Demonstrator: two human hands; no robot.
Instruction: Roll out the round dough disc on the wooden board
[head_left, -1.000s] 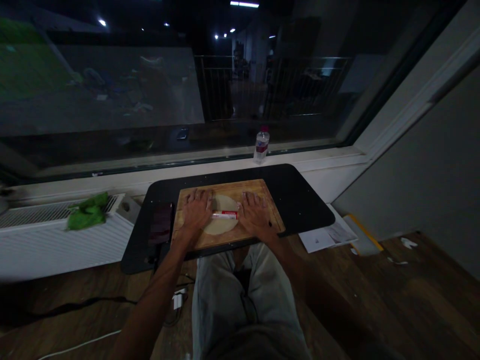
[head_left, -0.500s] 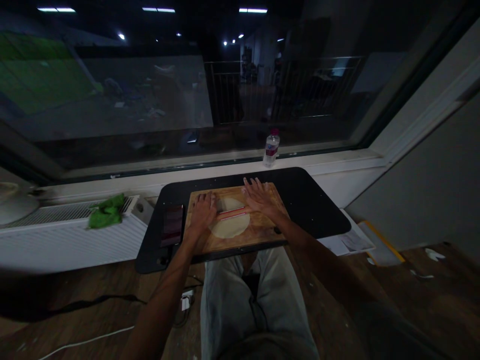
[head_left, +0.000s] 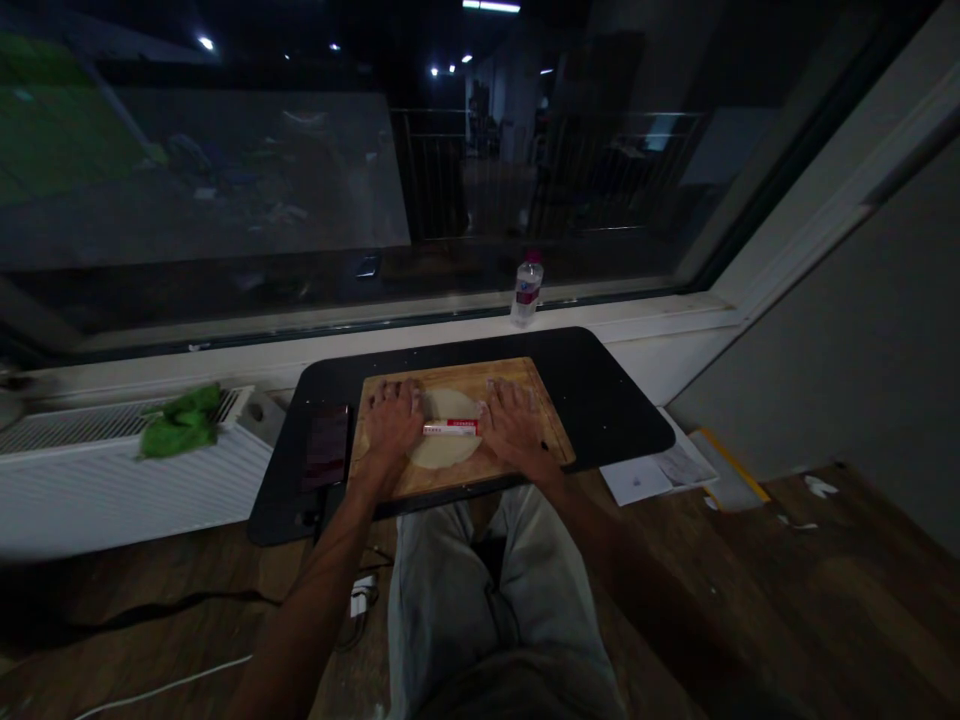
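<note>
A round flat sheet of pale dough (head_left: 448, 406) lies on a wooden board (head_left: 544, 398) set on a black table (head_left: 600, 390). Across the dough lies a thin white and red roller (head_left: 451, 429). My left hand (head_left: 393, 419) lies flat on the roller's left end, fingers stretched out. On its right end my right hand (head_left: 512, 423) presses flat in the same way. Both palms hide the roller's ends.
A dark phone (head_left: 325, 448) lies on the table left of the board. A water bottle (head_left: 526, 288) stands on the window sill behind. A green cloth (head_left: 180, 420) lies on the white radiator (head_left: 90, 470) at left. Papers (head_left: 660, 470) lie on the wooden floor at right.
Half a second ago my right hand was further out on the board and the roller lay slanted; now both hands and the roller are drawn back level across the dough.
</note>
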